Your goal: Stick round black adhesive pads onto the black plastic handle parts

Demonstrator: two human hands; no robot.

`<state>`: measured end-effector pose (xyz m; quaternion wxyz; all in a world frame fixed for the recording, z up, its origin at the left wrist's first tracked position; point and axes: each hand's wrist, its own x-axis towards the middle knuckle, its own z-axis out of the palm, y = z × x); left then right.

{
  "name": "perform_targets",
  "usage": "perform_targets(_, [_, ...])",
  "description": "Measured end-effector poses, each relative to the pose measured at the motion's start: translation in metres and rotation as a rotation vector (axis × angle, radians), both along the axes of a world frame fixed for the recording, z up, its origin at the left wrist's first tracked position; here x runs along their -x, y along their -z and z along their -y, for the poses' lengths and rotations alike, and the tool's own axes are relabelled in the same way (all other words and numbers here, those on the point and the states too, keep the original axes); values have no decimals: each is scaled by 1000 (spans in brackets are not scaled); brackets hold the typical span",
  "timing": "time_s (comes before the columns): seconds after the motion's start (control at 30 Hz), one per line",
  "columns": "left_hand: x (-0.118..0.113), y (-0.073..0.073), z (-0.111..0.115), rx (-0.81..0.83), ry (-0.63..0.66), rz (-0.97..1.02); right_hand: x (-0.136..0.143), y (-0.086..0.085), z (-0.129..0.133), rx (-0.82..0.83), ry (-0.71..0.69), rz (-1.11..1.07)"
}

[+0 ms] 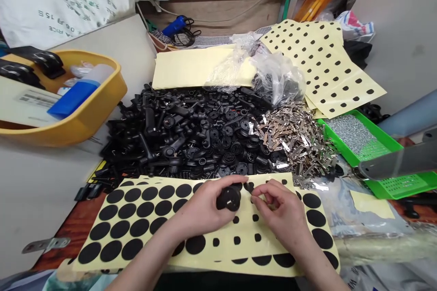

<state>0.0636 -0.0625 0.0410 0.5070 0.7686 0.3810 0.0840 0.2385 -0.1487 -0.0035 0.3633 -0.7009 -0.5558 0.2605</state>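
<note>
My left hand (205, 204) is wrapped round a black rounded plastic part (228, 198), held over the yellow sticker sheets. Just to its right, my right hand (280, 209) pinches a small black piece (250, 187) between thumb and forefinger. Beneath both hands lies a yellow sheet with small black dots (246, 227), on top of a larger yellow sheet with big black discs (119, 227).
Behind the sheets spreads a heap of black plastic parts (191, 132), with small metal strips (297, 136) at its right. A green tray (385, 145) holds small silvery pieces. A yellow basket (102, 109) is at the left. More dotted sheets (324, 63) lie behind.
</note>
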Motion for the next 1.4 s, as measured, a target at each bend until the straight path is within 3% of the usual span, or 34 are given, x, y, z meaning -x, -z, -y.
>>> perform_targets(0.13, [-15,-23,-16,-207,260,-220,-1,0,1,-16,-20,18])
perform_targets(0.27, [-32,-29,-24,-390,389,-350,-1,-2,0,-24,-17,33])
perform_targets(0.5, [-34,-29,-34,-270,411,-400,0,-9,1,-4,-31,-33])
perform_targets(0.67, [-29,-22,-43,-118,392,-362,-13,-20,3,31,-79,-257])
perform_targets(0.77, [-23,-16,-40,-32,293,-261,-23,-31,3,-27,-73,-424])
perform_targets(0.87, [-17,-17,-25,129,30,-93,-29,-38,4,-60,32,-553])
perform_targets(1.0, [-11,-18,15,459,-259,179,-28,-42,9,-89,95,-607])
perform_targets(1.13, [-10,1,54,701,-375,484,-23,-43,17,-108,90,-569])
perform_targets(1.27, [-13,23,73,713,-536,647,-14,-40,25,-145,123,-521])
perform_targets(1.4, [-18,30,78,639,-607,673,-2,-36,27,-148,169,-526])
